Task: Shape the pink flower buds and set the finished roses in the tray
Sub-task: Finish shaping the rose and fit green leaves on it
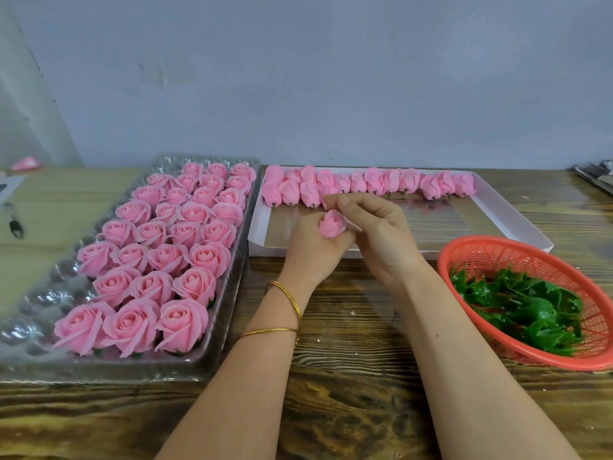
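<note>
My left hand (310, 249) grips a pink flower bud (331, 224) from below, its fingers curled round the base. My right hand (376, 229) is beside it, and its thumb and fingers pinch one of the bud's outer petals at the top. Both hands hover over the near edge of a white shallow box (517, 220), where a row of several unshaped pink buds (374, 182) lies along the far side. On the left stands a clear plastic tray (39, 297) holding several finished pink roses (166, 247) in rows.
An orange plastic basket (471, 250) with green plastic calyx leaves (517, 307) sits at the right. The wooden table (348, 393) runs under everything. A pink item (26, 163) and a dark tool (15, 224) lie far left; a grey wall stands behind.
</note>
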Available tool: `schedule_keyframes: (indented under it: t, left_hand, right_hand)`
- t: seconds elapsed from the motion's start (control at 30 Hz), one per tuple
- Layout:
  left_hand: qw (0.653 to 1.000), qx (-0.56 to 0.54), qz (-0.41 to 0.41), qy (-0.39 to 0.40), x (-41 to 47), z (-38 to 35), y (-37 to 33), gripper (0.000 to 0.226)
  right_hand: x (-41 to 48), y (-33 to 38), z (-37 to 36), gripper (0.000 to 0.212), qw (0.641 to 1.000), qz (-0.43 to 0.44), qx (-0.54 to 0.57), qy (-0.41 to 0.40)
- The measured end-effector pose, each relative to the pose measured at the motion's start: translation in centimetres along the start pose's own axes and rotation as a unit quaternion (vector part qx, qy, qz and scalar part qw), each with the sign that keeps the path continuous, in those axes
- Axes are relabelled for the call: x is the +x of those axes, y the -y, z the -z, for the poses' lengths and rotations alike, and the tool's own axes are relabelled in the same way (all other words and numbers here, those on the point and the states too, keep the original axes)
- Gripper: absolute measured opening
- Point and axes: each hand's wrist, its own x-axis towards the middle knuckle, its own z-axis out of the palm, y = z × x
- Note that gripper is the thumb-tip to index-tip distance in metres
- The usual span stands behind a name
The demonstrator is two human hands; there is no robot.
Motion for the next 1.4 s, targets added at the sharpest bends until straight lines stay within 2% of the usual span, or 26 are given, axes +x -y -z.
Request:
schedule_keyframes:
  t: [0.07,0.13,0.37,0.5,0.57,0.7,0.87,1.0,1.07,1.17,1.23,1.33,1.4]
  left_hand:
    - [1.000,0.010,-0.019,0.002,0.1,-0.1,0.0,0.006]
    - [0.999,0.025,-0.029,0.000,0.1,-0.2,-0.1,0.016]
    - [0.998,0.052,-0.032,0.001,0.0,-0.3,-0.1,0.019]
    - [0.998,0.054,-0.028,-0.025,0.1,-0.3,0.1,0.029]
    - [0.998,0.056,-0.013,-0.030,0.3,-0.4,0.5,0.032]
    - [0.990,0.142,-0.006,-0.020,0.8,-0.5,0.9,0.034]
    - [0.996,0.089,-0.001,-0.028,0.8,-0.4,1.2,0.037]
    - [0.993,0.111,-0.012,-0.026,0.7,-0.4,0.9,0.038]
    - [0.991,0.131,-0.013,-0.021,0.6,-0.3,0.7,0.040]
    - [0.999,0.049,0.002,-0.018,0.2,-0.2,0.3,0.030]
    - [1.000,0.012,0.001,-0.005,-0.1,-0.2,0.0,0.021]
    - [0.999,0.048,0.001,0.022,-0.3,-0.2,-0.3,0.011]
    - [0.994,0.109,0.001,0.031,-0.3,-0.3,-0.4,0.019]
  right_hand:
    - [-0.1,-0.1,-0.2,0.013,1.000,0.000,-0.022,0.007]
    - [-0.2,-0.1,-0.4,0.015,0.999,0.003,-0.037,0.014]
    - [-0.6,-0.3,-0.9,0.024,0.994,-0.003,-0.102,0.041]
    - [-0.7,-0.3,-1.1,0.029,0.990,-0.013,-0.120,0.072]
    - [-0.7,-0.3,-1.1,0.018,0.988,-0.017,-0.131,0.083]
    - [-0.7,-0.5,-1.2,0.023,0.980,-0.011,-0.182,0.077]
    - [-0.7,-0.9,-1.1,0.025,0.974,0.009,-0.212,0.084]
    - [-0.5,-1.1,-0.7,0.023,0.962,0.025,-0.255,0.095]
    - [-0.5,-1.1,-0.6,0.015,0.963,0.013,-0.256,0.088]
    - [-0.1,-0.7,-0.4,0.042,0.978,-0.030,-0.197,0.054]
    - [0.2,-0.4,-0.3,0.043,0.985,-0.041,-0.165,0.014]
    - [0.5,-0.3,-0.2,0.042,0.989,-0.020,-0.142,-0.046]
    - [0.6,-0.7,-0.5,0.041,0.986,-0.016,-0.157,-0.061]
